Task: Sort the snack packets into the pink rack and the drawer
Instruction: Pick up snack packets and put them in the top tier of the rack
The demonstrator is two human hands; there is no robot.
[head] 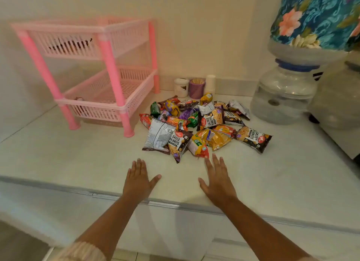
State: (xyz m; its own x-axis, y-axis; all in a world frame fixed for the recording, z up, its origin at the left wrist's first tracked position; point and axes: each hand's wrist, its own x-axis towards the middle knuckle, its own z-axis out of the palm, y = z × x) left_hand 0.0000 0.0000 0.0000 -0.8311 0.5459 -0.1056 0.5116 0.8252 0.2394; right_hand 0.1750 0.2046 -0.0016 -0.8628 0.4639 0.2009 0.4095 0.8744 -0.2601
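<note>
Snack packets [202, 124], glossy crinkled foil, beside slatted plastic pink rack [93, 69].

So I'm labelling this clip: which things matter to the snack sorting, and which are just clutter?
Part of the job:
snack packets
pink rack
left hand
right hand

Just lying about:
white jar
purple cup
water dispenser

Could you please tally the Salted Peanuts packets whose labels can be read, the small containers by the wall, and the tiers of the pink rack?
Salted Peanuts packets: 3
Small containers: 3
Pink rack tiers: 2
Total: 8
Other packets in the pile are too jumbled to count.
</note>
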